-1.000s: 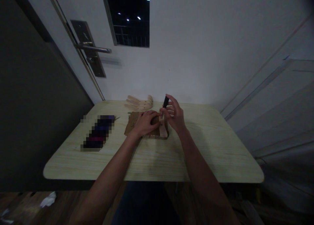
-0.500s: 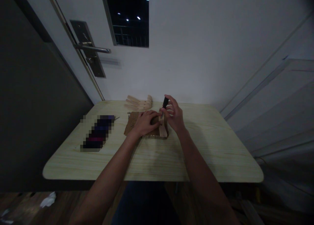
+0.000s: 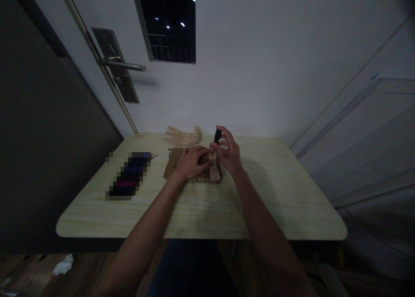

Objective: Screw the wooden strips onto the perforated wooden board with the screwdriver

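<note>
My right hand is closed around the black handle of a screwdriver. Its shaft points down, slightly tilted, with the tip at the upper part of a pale wooden piece. That piece lies along the right side of a brown, worn cardboard slab with small holes in it. My left hand rests over the slab, its thumb and forefinger steadying the wooden piece from the left. The exact contact under the fingertips is too dim to make out.
Several similar curved wooden pieces lie fanned out behind the slab. On the left of the light wooden table is a pixelated dark object, with a thin rod beside it. A white door with a metal handle stands behind the table.
Both hands, the screwdriver and the wooden piece stay in nearly the same place. The whole view has shifted very slightly.
</note>
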Tool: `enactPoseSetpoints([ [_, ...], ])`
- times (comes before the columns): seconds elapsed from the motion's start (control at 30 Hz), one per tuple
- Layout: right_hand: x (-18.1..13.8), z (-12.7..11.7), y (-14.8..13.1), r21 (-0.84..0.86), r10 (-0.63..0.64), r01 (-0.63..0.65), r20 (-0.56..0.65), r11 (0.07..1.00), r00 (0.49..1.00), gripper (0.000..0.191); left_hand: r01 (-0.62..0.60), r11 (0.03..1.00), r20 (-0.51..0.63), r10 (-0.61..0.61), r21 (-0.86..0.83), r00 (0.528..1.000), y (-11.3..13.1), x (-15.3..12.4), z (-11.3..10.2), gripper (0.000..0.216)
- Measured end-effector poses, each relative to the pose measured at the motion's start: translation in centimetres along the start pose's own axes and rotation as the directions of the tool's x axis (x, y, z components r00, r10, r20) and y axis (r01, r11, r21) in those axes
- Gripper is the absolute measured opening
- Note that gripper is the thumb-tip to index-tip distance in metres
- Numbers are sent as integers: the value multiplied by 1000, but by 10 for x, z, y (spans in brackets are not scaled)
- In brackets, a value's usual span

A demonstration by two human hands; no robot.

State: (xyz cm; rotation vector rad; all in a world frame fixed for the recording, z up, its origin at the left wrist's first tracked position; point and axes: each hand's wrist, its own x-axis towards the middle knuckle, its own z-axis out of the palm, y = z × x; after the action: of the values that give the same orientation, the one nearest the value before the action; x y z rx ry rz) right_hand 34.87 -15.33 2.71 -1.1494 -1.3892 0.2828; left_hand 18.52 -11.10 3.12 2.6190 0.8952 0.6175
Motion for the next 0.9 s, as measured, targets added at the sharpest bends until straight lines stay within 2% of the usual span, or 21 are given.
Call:
enactPoseSetpoints([
  [0.9, 0, 5, 7, -67, -36, 36, -2, 997, 999, 52, -7, 1000, 2, 7, -28, 1000, 0, 0, -2, 34],
])
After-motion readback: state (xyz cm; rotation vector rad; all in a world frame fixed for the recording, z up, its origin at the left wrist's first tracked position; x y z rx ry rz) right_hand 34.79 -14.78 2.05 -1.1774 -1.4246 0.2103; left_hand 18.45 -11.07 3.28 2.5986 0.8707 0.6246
